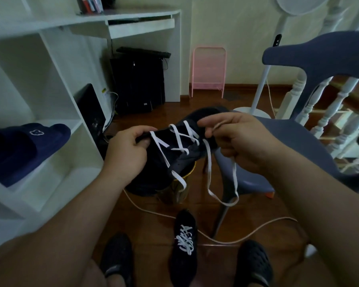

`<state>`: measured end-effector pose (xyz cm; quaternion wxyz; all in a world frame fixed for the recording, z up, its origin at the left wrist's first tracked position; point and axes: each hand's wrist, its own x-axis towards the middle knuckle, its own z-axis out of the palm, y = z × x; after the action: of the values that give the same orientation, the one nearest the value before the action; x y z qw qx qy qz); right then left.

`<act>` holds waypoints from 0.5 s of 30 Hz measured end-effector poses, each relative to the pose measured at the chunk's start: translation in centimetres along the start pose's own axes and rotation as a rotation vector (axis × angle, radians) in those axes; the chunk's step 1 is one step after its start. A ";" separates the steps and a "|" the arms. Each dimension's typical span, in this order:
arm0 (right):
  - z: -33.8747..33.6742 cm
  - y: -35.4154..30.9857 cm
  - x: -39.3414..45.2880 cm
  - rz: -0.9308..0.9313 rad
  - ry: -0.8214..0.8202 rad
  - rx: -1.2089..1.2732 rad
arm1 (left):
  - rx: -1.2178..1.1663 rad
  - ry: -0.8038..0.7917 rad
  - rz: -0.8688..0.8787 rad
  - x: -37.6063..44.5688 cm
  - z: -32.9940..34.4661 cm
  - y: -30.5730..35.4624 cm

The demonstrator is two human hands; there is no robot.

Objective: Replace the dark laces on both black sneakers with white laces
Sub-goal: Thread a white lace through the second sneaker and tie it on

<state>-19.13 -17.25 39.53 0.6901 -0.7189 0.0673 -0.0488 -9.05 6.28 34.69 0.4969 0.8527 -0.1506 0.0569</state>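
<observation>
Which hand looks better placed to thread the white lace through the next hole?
Probably the right hand: it already pinches the white lace, whose loose loop hangs below it. The left hand grips the edge of the sneaker, steadying it.

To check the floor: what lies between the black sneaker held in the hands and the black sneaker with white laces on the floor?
In the head view, a gold-coloured bin and a pale cable on the wooden floor.
</observation>
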 end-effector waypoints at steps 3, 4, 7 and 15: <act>0.7 -0.2 -0.3 -0.024 0.028 -0.077 | -0.154 -0.047 -0.127 -0.2 0.8 0.1; 0.9 -0.2 -0.5 -0.041 0.034 -0.122 | -0.213 -0.057 -0.179 -0.3 1.0 0.2; 1.1 0.1 -0.6 -0.138 0.080 -0.306 | -0.312 -0.075 -0.245 -0.6 1.7 0.3; 1.5 0.5 -0.7 -0.178 0.115 -0.267 | -0.093 0.135 0.074 -2.3 2.2 1.4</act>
<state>-19.64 -15.68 39.01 0.5765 -0.8033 0.0485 -0.1415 -11.81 4.22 34.16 0.5426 0.8168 -0.1506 0.1255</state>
